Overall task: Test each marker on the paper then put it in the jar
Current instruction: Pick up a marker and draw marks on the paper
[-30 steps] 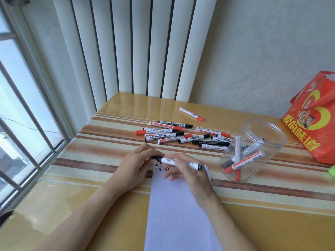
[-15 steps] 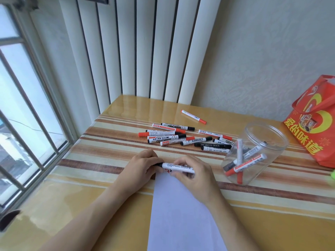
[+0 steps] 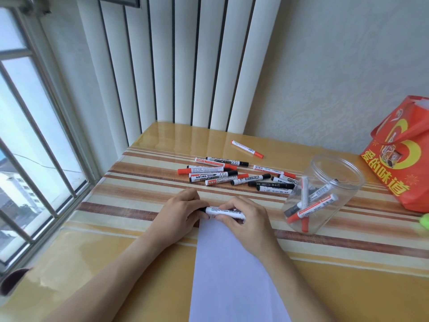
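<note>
A white marker with a black cap lies level between both hands, above the top edge of the white paper. My left hand grips its black cap end. My right hand curls round the barrel. A clear plastic jar stands to the right and holds several red and black markers. A pile of loose markers lies behind the hands, and one red marker lies apart, further back.
A red gift bag stands at the right edge beside the jar. A green object shows at the far right. The barred window runs along the table's left side, with white vertical blinds behind.
My right hand has slid left along the marker, so its right end is now covered. The view has tilted slightly; both hands stay over the paper's top edge.
</note>
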`<state>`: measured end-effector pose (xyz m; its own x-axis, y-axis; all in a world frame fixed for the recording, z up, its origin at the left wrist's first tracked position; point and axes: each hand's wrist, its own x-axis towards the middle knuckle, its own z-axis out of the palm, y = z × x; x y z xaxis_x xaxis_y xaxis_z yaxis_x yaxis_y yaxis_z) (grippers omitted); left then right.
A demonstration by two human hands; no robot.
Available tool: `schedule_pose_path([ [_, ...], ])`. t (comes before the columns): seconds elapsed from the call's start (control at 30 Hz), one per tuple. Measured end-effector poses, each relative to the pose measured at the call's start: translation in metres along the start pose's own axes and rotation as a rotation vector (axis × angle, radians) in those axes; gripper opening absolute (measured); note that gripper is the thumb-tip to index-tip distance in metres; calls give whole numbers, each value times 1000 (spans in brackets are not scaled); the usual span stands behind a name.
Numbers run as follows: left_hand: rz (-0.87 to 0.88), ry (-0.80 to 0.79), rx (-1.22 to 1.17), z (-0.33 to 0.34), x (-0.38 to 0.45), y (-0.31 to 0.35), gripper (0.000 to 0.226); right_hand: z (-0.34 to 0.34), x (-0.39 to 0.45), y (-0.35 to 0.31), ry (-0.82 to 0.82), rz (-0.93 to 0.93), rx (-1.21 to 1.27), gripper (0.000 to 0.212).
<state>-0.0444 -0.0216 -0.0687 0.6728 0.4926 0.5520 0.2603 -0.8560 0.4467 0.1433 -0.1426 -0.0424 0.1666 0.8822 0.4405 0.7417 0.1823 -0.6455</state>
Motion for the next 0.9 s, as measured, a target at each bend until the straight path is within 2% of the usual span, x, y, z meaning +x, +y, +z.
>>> schedule_pose_path([
  [0.13, -26, 24, 14, -2, 2, 1, 20, -14, 6, -8, 15, 35, 104, 18],
  [0.2, -52, 5, 26, -3, 1, 4, 34, -24, 10, -19, 44, 101, 213, 18],
  [0.3, -141, -30, 30, -6, 0, 8, 47, -46, 19, -37, 247, 99, 252, 11],
  [0.37, -182, -31, 33, -7, -1, 9, 48, -72, 26, -46, 451, 4, 107, 4],
  [0.47, -192, -38, 63, -5, -2, 9, 47, -115, 34, -57, 748, -157, -185, 15],
  [0.53, -189, -40, 72, -4, -3, 9, 45, -141, 38, -61, 878, -202, -343, 15],
  [0.6, -184, -45, 80, -4, -4, 7, 47, -161, 40, -60, 928, -176, -448, 14],
  [0.67, -187, -55, 86, -4, -5, 7, 51, -173, 41, -53, 872, -73, -525, 12],
  [0.77, -191, -61, 72, -4, -4, 9, 55, -176, 44, -35, 586, 176, -576, 9],
  [0.9, -189, -67, 49, -5, -5, 11, 56, -165, 42, -17, 275, 364, -639, 27],
])
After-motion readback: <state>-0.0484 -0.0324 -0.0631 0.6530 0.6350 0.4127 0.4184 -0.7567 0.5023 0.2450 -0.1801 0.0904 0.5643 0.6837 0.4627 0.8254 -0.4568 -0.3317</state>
